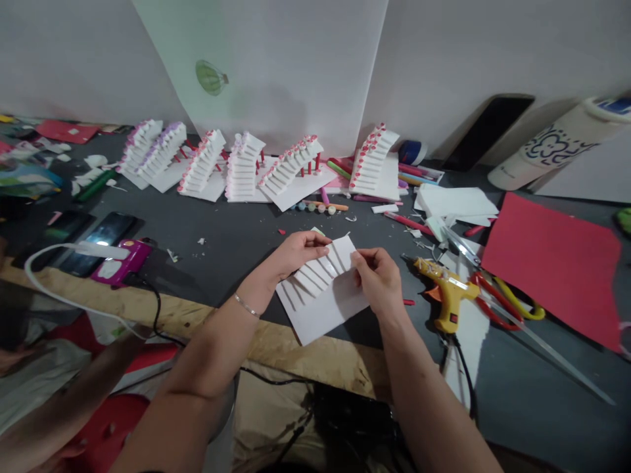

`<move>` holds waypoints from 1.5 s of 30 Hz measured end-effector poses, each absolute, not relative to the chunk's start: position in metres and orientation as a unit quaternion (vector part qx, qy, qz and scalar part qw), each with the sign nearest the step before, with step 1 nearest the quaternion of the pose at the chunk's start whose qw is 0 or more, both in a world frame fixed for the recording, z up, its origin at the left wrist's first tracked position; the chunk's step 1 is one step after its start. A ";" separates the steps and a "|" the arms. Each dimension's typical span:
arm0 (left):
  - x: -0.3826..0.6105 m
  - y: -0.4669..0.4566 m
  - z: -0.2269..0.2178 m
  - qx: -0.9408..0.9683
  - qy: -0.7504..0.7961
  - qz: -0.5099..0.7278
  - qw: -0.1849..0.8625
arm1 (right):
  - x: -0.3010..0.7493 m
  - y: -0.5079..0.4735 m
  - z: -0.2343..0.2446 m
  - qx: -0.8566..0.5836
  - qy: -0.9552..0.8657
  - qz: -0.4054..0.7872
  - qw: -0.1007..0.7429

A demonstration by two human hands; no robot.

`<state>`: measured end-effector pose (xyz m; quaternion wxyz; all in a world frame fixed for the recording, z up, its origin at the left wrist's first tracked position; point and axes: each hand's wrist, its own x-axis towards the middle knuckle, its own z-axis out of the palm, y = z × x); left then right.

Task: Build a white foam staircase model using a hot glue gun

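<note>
Logging from my remote seat:
Left grip: pressed together on white paper stairs
Right grip: pinching their edge
White bottle lettering: too small to read

1. Head view: one camera worn on my head, facing forward and down.
2. Near field: my left hand, right hand and the paper between them, seen close, from above my forearms.
3. Far field: the table, then the wall along the frame's top.

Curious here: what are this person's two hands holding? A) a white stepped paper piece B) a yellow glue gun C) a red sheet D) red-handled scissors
A: the left hand and right hand both hold the white stepped paper piece.
</note>
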<state>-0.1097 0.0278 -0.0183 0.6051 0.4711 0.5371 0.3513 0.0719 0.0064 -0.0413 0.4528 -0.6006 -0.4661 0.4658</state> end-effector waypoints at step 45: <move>-0.121 0.034 -0.028 0.469 0.514 0.349 0.627 | 0.112 -0.010 -0.021 -0.580 -0.633 0.266 0.439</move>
